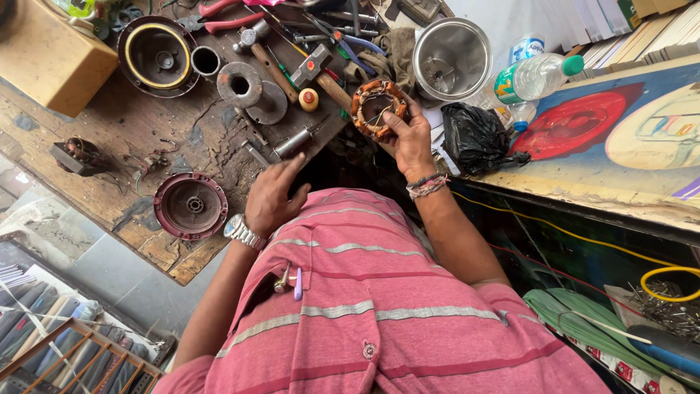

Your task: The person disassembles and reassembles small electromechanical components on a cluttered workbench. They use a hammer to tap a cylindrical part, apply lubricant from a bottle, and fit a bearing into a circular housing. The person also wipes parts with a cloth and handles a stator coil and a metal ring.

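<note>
Fingers of the right hand are gripping a copper-wound stator over the far workbench. The left hand is hovering open and empty, near a steel cylinder.

Only 1 view: a head-worn camera looks steeply down over the person's striped shirt at the wooden workbench, close enough that chest and forearms fill the lower half. The workbench's near edge runs diagonally from lower left toward the centre.
</note>
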